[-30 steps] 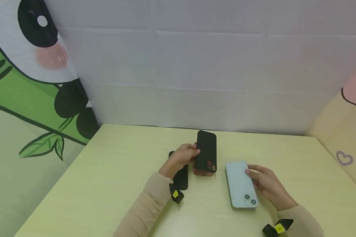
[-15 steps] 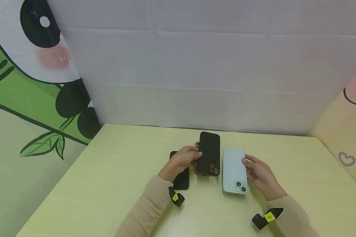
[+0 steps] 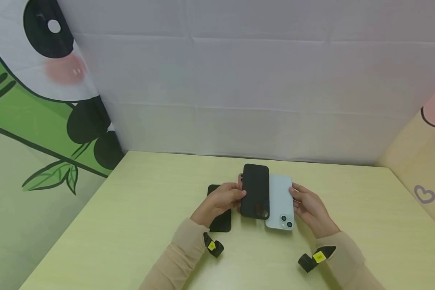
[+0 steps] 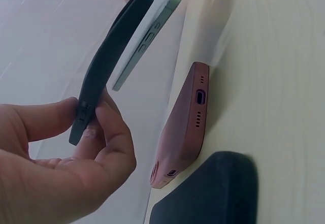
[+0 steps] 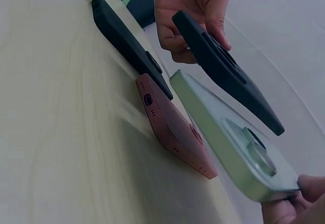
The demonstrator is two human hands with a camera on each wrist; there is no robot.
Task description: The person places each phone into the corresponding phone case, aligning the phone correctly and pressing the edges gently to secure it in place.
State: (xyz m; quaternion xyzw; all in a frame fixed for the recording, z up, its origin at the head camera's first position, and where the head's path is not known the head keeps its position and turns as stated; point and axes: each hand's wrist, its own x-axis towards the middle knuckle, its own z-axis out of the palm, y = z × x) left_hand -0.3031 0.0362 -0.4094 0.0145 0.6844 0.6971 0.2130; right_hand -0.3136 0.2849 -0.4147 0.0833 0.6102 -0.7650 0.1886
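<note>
My left hand (image 3: 219, 203) pinches a black phone case (image 3: 255, 189) by its left edge, thumb on top and fingers beneath. The case is tilted above the table, its camera cutout toward the near end. From the right, my right hand (image 3: 311, 207) grips a pale mint phone (image 3: 282, 197) with two round camera lenses. In the head view the case overlaps the phone's left side. The right wrist view shows the phone (image 5: 228, 137) lower than the case, also clear of the table. A reddish-pink phone (image 4: 183, 122) lies on the table below them, mostly hidden in the head view.
A black phone (image 3: 222, 220) lies flat on the pale wooden table (image 3: 159, 193), left of the pink one and partly under my left hand. Behind the table's far edge hangs a white sheet (image 3: 217, 80); printed cartoon panels stand at both sides.
My right hand has brought the mint phone left and away from me, until the case overlaps it. My left hand has shifted the case slightly right and nearer.
</note>
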